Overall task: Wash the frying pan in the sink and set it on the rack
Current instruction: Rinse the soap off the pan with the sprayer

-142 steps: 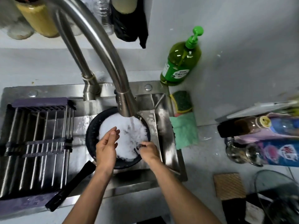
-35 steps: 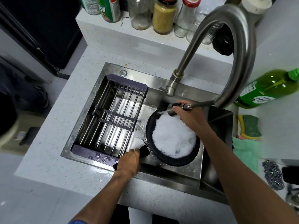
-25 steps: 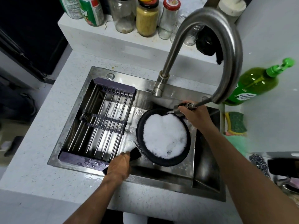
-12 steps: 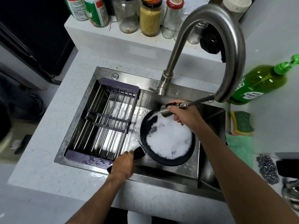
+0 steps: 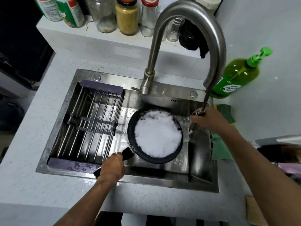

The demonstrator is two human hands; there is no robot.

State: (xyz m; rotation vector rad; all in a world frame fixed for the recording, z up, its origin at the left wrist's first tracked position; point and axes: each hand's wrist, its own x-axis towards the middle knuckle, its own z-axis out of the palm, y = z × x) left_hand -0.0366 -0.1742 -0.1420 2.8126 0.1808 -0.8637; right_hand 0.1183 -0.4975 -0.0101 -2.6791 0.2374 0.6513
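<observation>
We lose pan handle point(image 5: 126, 153) middle under left hand point(image 5: 112, 167) — spray head hidden inside right hand point(image 5: 206, 119); jar tops cropped.

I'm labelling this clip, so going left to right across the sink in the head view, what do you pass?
Purple-ended metal drying rack → black frying pan full of white foam → right hand gripping the pulled-out steel spray head → green dish-soap pump bottle on the counter.

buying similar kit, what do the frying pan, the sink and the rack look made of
Black round frying pan: dark matte metal, probably non-stick coated; the foam hides its inside. Its black handle, gripped by the left hand, looks like plastic. Steel sink: brushed stainless steel, grey with soft reflections. Rack: shiny metal rods in dull purple end bars, likely plastic.
</observation>
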